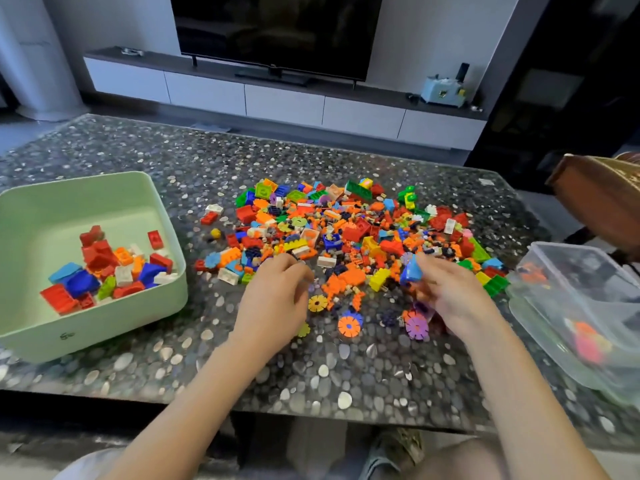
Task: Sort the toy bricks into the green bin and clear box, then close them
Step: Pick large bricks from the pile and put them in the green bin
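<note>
A loose heap of toy bricks [346,230] is lying across the middle of the frame on the pebble-patterned desk [311,372]. The pieces are mostly orange, red, blue, green and yellow, in mixed sizes. The green bin [104,329] is sitting open at the left edge of the frame, well apart from the heap. A cluster of larger red, blue, white and orange bricks is lying in its near right corner. The clear box [568,303] is sitting open at the right edge, just beside the heap's green outliers. It is holding a few small orange and pink pieces, which are blurred through its wall.

The left hand [277,296] is reaching in from the bottom centre, palm down. Its fingers [294,268] are curling narrowly onto the near edge of the heap, and I cannot tell whether they are pinching a piece. The right hand [453,292] is reaching in beside it, toward the lower right. Its fingers are gripping a blue brick [412,271] at the heap's near right edge.

Three flat toothed discs are lying on the desk between the hands: a yellow disc [317,303] closest to the heap, an orange disc [348,326] nearer the bottom, and a purple disc [416,328] just beside the right wrist.

In the upper part of the frame a dark television [277,29] is standing on a long low cabinet [284,105] with white fronts.
</note>
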